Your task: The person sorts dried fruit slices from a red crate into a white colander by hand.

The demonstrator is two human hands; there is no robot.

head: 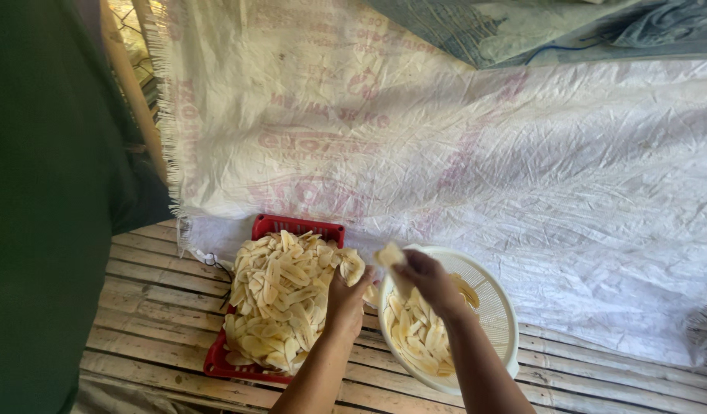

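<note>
From the head camera, looking down, the left hand [346,295] rests against the right edge of a heaped pile of pale yellow banana slices [281,299], its fingers curled closed around a few slices [352,267] that stick up above the knuckles. That pile fills a red plastic basket [296,226], whose latticed far rim and lower left corner show around the heap. Just to the right, the right hand [430,280] is raised over a white perforated colander [495,307], pinching a single pale slice [389,254] between thumb and fingertips, so the grip is clamped on it; the slice pokes up and to the left of the hand, above the colander's near-left rim. Inside the colander lies a smaller layer of slices [419,337], gathered on its left and lower side, while the right side of the bowl shows bare mesh. Basket and colander stand side by side, close together or touching; the hands hide the gap, so I cannot tell which. Both sit on a slatted bamboo platform [154,307] of weathered lengthwise strips. Beyond them a wide, crumpled white woven sack sheet [484,169] with faded reddish print is spread across the platform, its frayed edge hanging near the basket's far side. A dark green cloth surface [39,207] fills the left edge of the view, and a rumpled grey-blue fabric [553,27] lies at the top right.
</note>
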